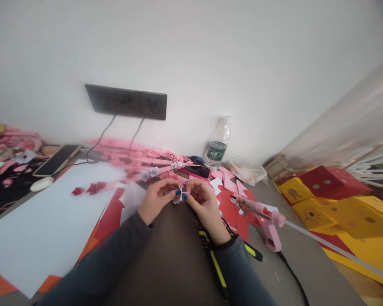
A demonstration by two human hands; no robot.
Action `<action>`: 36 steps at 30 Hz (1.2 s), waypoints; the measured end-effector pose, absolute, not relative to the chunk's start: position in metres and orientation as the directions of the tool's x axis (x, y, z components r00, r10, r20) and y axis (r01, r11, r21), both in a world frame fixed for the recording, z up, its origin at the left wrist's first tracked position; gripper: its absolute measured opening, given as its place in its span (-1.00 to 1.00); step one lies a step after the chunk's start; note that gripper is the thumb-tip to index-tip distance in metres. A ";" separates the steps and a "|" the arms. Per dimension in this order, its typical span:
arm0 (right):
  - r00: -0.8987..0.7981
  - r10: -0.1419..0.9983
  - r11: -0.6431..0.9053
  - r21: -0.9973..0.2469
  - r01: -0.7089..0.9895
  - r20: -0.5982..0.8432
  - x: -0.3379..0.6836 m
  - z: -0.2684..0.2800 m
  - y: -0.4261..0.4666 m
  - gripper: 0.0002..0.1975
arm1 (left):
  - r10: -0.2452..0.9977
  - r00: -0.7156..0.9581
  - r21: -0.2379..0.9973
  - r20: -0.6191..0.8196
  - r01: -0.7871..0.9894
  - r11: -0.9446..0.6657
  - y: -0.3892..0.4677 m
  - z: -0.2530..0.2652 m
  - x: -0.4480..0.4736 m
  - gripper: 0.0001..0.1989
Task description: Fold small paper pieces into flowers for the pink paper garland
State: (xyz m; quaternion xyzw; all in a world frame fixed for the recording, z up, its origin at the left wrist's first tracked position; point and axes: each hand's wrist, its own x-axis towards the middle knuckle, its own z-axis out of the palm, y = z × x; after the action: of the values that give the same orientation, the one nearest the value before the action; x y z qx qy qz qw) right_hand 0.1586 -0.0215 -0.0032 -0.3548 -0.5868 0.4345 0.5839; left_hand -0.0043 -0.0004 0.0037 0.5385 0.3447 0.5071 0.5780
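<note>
Meanwhile both hands' fingers pinch a small white paper flower (180, 194); the water bottle (217, 144) label stays unreadable.

A small white paper flower (180, 194) is pinched between both hands at frame centre; a pink glue gun (265, 217) is seen right of them.
</note>
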 end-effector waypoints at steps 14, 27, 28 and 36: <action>-0.032 0.881 0.471 -0.873 0.127 0.471 0.162 0.000 -0.020 -0.81 | 0.958 0.252 0.967 0.138 -0.244 -0.075 -0.002 0.004 -0.004 -0.71; -0.059 0.916 0.399 -0.917 0.022 0.397 0.159 0.002 -0.022 -0.82 | 0.963 0.191 0.972 0.191 -0.173 -0.159 0.000 0.006 -0.003 -0.86; -0.061 0.919 0.392 -0.919 0.028 0.390 0.159 0.001 -0.023 -0.83 | 0.963 0.190 0.973 0.189 -0.170 -0.158 0.000 0.007 -0.003 -0.85; -0.038 0.938 0.344 -0.938 0.032 0.343 0.160 -0.004 -0.021 -0.79 | 0.972 0.216 0.985 0.095 -0.161 -0.061 -0.002 0.006 -0.003 -0.75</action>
State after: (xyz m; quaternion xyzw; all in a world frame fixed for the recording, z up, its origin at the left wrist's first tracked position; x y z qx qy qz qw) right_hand 0.1603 -0.0212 -0.0043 -0.4065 -0.5969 0.4032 0.5621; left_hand -0.0032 -0.0022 0.0061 0.5322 0.3806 0.4972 0.5698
